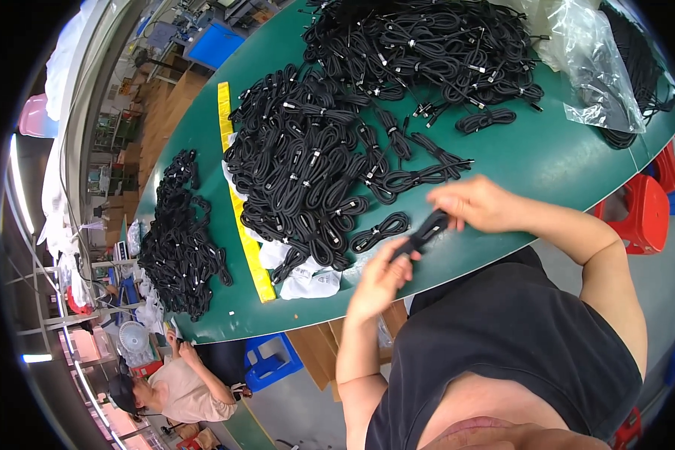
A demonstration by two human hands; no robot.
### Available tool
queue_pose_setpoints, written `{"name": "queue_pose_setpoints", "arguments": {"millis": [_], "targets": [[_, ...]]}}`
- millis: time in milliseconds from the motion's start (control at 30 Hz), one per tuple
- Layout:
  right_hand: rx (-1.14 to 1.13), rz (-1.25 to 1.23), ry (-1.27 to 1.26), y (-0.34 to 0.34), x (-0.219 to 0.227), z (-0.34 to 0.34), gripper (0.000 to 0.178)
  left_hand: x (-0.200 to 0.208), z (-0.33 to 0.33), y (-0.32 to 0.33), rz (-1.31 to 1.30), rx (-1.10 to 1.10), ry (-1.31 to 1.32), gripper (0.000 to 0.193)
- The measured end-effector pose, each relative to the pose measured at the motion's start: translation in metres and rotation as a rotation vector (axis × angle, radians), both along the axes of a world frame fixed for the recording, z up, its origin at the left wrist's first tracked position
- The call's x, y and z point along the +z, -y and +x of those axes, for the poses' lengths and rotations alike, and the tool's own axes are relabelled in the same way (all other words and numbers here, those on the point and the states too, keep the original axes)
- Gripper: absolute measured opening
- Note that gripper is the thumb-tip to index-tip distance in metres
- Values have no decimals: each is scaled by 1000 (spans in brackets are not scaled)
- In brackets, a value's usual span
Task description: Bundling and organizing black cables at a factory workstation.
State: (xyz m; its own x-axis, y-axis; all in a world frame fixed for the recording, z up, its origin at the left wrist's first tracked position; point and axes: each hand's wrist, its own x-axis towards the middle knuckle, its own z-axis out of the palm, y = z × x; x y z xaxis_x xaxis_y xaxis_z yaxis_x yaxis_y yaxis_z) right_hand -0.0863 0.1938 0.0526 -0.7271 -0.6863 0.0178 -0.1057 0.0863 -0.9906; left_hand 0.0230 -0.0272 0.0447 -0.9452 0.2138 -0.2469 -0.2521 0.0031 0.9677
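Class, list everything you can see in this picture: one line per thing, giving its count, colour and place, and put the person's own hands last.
cable bundle in hand: one, black, held between both hands above the table's near edge
coiled cable bundles: too many to count, black, big heap mid-table
far heap of cables: many, black, top of the table
left heap of cables: many, black, left end of the table
yellow strip: one, yellow, running down the table beside the big heap
clear plastic bag: one, transparent, top right
table: one, green
red stools: at least two, red, right of the table
co-worker: one person, lower left
left hand: holds the bundle's lower end
right hand: holds its upper end
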Motion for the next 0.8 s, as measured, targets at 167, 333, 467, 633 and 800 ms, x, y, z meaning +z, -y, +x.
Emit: {"name": "queue_pose_setpoints", "arguments": {"millis": [167, 333, 467, 633, 800], "targets": [[-402, 303, -678, 15, -10, -62, 27, 40, -60, 43, -19, 454, -277, 27], [-375, 707, -809, 66, -35, -87, 35, 58, -109, 65, -441, 720, -409, 35], [-368, 645, -531, 60, -31, -96, 40, 54, -114, 51, -482, 885, -721, 37], [-396, 170, -8, 41, 3, -78, 43, 33, -89, 25, -837, 545, -991, 45], [13, -32, 224, 29, 71, -26, 29, 31, -87, -11, -784, 187, -1213, 51]]}}
